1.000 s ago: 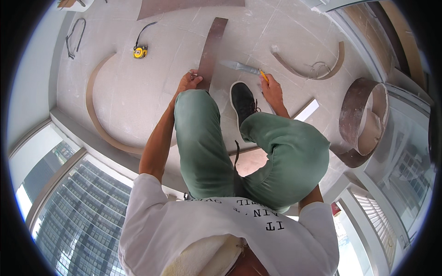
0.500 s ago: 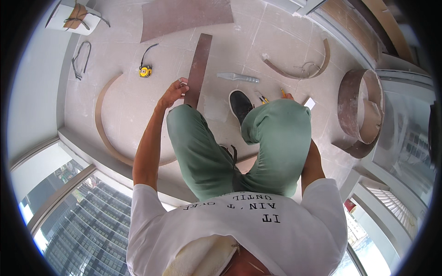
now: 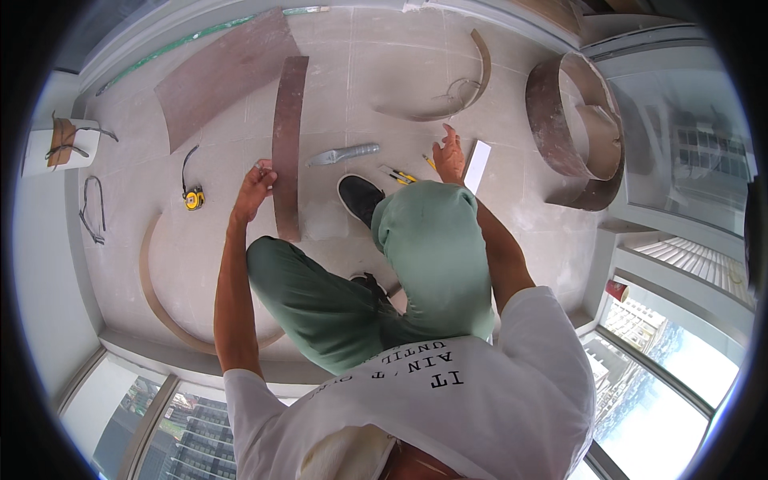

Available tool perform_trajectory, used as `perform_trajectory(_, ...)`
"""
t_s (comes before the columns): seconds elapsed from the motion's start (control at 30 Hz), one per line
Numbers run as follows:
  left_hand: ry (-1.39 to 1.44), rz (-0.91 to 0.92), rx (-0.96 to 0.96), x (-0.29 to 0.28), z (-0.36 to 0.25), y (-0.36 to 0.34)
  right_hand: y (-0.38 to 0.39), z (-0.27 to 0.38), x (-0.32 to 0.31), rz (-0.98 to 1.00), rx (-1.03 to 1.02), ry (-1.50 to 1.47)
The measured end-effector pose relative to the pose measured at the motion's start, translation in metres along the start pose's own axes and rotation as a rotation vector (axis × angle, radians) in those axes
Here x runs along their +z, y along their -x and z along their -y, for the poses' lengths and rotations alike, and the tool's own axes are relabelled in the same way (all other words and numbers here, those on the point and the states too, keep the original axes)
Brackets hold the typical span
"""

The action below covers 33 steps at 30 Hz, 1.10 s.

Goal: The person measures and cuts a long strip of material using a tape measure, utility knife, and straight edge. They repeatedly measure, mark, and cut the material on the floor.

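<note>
While the person crouches on the floor, the left hand point(image 3: 254, 186) pinches the edge of a long brown strip point(image 3: 288, 144) lying flat; the right hand point(image 3: 450, 156) hovers open and empty near a screwdriver point(image 3: 398, 175), seemingly steadying the strip for marking.

Left hand point(image 3: 254, 186) touches a brown strip point(image 3: 288, 136); right hand point(image 3: 450, 156) hovers, fingers spread.

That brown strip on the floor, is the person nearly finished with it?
Hard to say. Done: curved pieces and a rolled coil already lie around. In hand: the left hand touches the strip; the right hand is open above the floor, empty. Left: the tape measure and grey knife lie unused, and the strip looks whole.
</note>
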<state>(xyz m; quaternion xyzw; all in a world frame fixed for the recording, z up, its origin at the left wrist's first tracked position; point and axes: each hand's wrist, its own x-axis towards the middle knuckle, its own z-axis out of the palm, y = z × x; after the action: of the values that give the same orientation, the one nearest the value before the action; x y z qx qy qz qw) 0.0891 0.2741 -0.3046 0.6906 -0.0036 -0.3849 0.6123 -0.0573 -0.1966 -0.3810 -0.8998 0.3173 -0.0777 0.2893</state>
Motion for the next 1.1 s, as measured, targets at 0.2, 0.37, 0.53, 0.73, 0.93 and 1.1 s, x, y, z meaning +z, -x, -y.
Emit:
perform_trajectory(0.2, -0.001, 0.013, -0.002, 0.007, 0.006, -0.016, -0.073, -0.006, 0.02, 0.069, 0.075, 0.107)
perform_trajectory(0.37, 0.025, -0.05, 0.01, 0.007, 0.01, -0.017, -0.105, 0.005, -0.004, -0.133, -0.071, -0.05)
perform_trajectory(0.53, 0.01, -0.058, -0.035, 0.008, 0.011, -0.021, -0.109, 0.104, -0.11, -0.223, -0.027, -0.587)
perform_trajectory(0.73, 0.053, 0.005, 0.01, 0.025, -0.007, -0.047, -0.131, 0.089, -0.169, -0.27, 0.015, -0.768)
perform_trajectory(0.93, 0.001, 0.003, 0.022, 0.036, -0.013, -0.065, -0.127, 0.06, -0.196, -0.295, 0.067, -0.833)
perform_trajectory(1.1, -0.001, 0.036, 0.021, 0.04, -0.014, -0.069, -0.115, 0.062, -0.191, -0.347, 0.005, -0.84)
